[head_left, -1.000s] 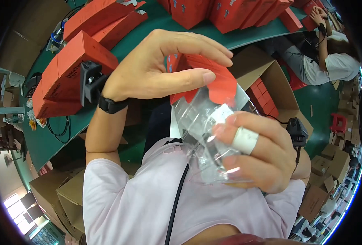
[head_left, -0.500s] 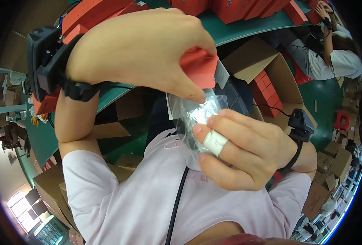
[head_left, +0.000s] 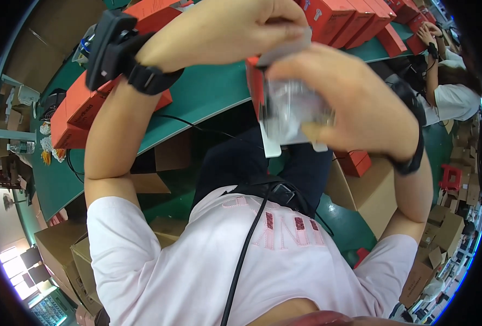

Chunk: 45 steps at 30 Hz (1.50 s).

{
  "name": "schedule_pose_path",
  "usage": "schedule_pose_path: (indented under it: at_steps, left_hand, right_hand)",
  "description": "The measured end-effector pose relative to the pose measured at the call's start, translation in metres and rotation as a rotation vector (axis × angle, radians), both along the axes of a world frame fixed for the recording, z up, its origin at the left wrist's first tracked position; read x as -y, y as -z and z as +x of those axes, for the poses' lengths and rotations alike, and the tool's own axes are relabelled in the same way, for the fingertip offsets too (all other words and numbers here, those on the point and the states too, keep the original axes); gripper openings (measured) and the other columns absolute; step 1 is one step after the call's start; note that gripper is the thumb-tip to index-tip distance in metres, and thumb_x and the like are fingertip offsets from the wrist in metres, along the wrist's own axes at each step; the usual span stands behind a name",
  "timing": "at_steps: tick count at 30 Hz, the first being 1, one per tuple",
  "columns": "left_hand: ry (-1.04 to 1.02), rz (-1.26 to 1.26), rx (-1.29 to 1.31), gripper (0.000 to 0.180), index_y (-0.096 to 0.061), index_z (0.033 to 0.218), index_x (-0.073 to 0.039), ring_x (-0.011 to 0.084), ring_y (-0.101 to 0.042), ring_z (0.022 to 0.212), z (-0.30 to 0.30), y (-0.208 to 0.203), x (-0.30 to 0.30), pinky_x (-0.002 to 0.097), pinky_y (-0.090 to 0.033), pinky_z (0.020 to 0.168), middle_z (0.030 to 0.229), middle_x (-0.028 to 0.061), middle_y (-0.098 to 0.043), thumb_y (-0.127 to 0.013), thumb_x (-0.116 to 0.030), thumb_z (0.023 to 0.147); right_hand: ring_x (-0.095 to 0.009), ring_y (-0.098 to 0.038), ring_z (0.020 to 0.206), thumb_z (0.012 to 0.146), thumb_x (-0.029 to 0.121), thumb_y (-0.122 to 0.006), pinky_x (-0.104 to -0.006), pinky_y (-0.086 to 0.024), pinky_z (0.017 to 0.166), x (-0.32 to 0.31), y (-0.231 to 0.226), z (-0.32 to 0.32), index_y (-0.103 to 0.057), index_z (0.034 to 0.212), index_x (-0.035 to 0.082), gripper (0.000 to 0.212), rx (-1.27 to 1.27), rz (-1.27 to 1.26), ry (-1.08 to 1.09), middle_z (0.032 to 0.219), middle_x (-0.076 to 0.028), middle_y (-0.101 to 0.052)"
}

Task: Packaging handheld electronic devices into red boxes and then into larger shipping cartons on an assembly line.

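Observation:
In front of me, at the table's near edge, a small red box [head_left: 255,84] has its open end toward me, with pale flaps [head_left: 271,142] hanging from it. A clear plastic bag [head_left: 292,106] shows inside the opening; its contents cannot be made out. My right hand [head_left: 347,95], blurred, wraps over the box's right side, its thumb by the bag. My left hand [head_left: 276,27] is curled above the box. A dark grey flat piece [head_left: 284,50] lies between both hands at the box's top, and my left fingers close near it, partly hidden.
Red boxes [head_left: 333,22] stand in a row at the back of the green table [head_left: 208,103]; more red boxes [head_left: 80,111] lie left. An open carton [head_left: 374,187] is right of my legs. A black cable [head_left: 211,130] crosses the table edge. A co-worker [head_left: 450,89] sits far right.
Both hands have moved up and away from my chest, over the table edge. The bag, earlier held in my right fingers below the box, now sits inside the box opening, and my right hand is on the box.

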<state>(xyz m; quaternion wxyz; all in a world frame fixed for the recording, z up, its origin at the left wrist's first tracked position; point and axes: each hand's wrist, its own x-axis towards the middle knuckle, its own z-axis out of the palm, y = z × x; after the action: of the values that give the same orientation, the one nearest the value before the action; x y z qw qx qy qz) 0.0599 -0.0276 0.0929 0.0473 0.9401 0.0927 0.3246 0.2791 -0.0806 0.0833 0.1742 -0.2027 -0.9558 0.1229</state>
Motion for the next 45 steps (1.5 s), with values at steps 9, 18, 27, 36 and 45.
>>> schedule_pose_path:
  at_steps: [9,18,27,36,45]
  left_hand:
    - [-0.177,-0.954,0.448,0.026,-0.073,0.104,0.007,0.0064,-0.060,0.069,-0.022,0.057,-0.074,0.0233,-0.048,0.060,0.085,0.0036,-0.072,-0.065,-0.017,0.097]
    - [-0.365,-1.146,0.847,0.038,-0.072,0.109,0.002,0.0054,-0.064,0.084,-0.025,0.109,-0.073,0.0223,-0.050,0.071,0.098,0.0005,-0.071,-0.063,-0.035,0.101]
    - [-0.388,-0.955,0.928,0.053,-0.055,0.136,0.001,0.0123,-0.065,0.097,-0.010,0.107,-0.032,0.0255,-0.050,0.086,0.111,0.0099,-0.070,-0.068,-0.028,0.095]
    - [-0.380,-0.797,1.319,0.052,-0.045,0.136,0.007,0.0139,-0.059,0.112,0.020,0.120,-0.011,0.0298,-0.047,0.095,0.121,0.0177,-0.065,-0.066,-0.021,0.098]
    - [-0.375,-0.686,0.950,0.022,-0.072,0.110,-0.003,0.0285,-0.052,0.133,0.008,0.130,-0.001,0.0379,-0.041,0.107,0.135,0.0165,-0.061,-0.064,-0.018,0.097]
  right_hand:
    - [-0.020,-0.062,0.101,0.093,0.014,-0.068,-0.0329,-0.048,0.091,-0.068,-0.024,-0.010,-0.067,0.121,0.005,0.030,0.095,-0.266,0.347,0.120,-0.010,-0.062]
    - [-0.025,-0.057,0.119,0.100,0.026,-0.059,-0.0356,-0.044,0.100,-0.087,-0.002,0.007,-0.067,0.121,0.005,0.031,-0.056,-0.274,0.165,0.132,-0.013,-0.059]
    - [-0.019,-0.064,0.081,0.085,0.026,-0.078,-0.0291,-0.050,0.074,-0.074,0.014,-0.011,-0.069,0.101,0.001,0.032,-0.011,-0.094,0.283,0.105,-0.008,-0.065]
    - [-0.028,-0.064,0.093,0.081,0.021,-0.080,-0.0365,-0.051,0.080,-0.079,0.057,-0.054,-0.061,0.111,0.001,0.041,-0.590,0.441,0.668,0.101,-0.016,-0.065]
    - [-0.022,-0.061,0.101,0.097,0.012,-0.064,-0.0325,-0.050,0.087,-0.060,0.082,-0.041,-0.069,0.108,-0.001,0.018,-0.620,0.262,0.496,0.107,-0.010,-0.066]
